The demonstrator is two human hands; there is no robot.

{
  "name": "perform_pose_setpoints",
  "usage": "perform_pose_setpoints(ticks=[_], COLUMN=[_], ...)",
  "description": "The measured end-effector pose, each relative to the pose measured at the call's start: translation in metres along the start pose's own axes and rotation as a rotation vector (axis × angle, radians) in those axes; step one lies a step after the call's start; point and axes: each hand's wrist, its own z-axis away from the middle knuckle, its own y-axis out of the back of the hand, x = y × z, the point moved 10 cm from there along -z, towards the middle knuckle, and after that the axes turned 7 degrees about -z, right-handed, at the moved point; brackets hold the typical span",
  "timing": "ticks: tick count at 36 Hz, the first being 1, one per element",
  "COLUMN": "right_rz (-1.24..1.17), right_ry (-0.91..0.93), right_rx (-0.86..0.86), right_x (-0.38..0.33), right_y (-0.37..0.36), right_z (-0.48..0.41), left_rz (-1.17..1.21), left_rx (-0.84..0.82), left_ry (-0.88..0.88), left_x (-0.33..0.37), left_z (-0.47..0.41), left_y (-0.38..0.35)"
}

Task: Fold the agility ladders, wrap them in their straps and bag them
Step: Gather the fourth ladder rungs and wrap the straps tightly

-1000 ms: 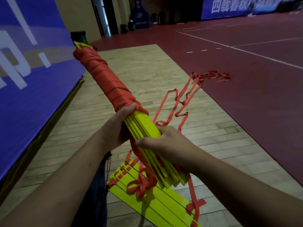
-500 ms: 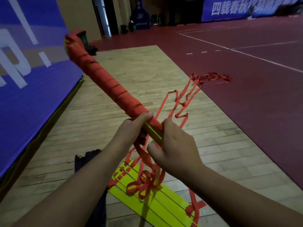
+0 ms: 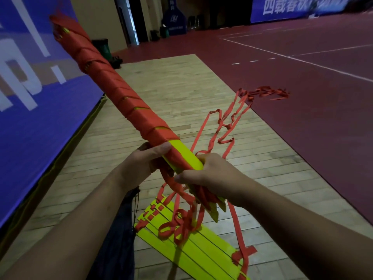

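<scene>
Above the wood floor (image 3: 181, 93), left grip (image 3: 141, 166) and right grip (image 3: 216, 175) both clamp the bundle (image 3: 113, 85), held aslant and mostly wound in strap (image 3: 228, 122). Below lie a ladder (image 3: 191, 251) and bag (image 3: 119, 239).

Red-orange strap (image 3: 113, 85) spirals round yellow-green rungs (image 3: 182, 154); blue banner (image 3: 36, 122) with white lettering; bag (image 3: 115, 239) seemingly dark navy.

The right hand (image 3: 214, 174) covers the near end of the bundle (image 3: 113, 83). The left forearm (image 3: 80, 215) hides most of a bag (image 3: 119, 239), perhaps drawstring. The floor ladder (image 3: 191, 257) runs off the bottom edge.
</scene>
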Motion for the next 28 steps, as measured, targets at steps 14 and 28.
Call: perform_pose_setpoints(ticks=[14, 28], right_rz=[0.509, 0.011], right_ry=[0.166, 0.069], right_rx=[0.493, 0.076], right_x=[-0.041, -0.019], right_y=[0.034, -0.001], right_z=[0.018, 0.003], left_rz=[-0.215, 0.04], left_rx=[0.02, 0.02], left_ry=[0.033, -0.069], left_x=[0.018, 0.019], left_z=[0.001, 0.01], left_y=[0.0, 0.021])
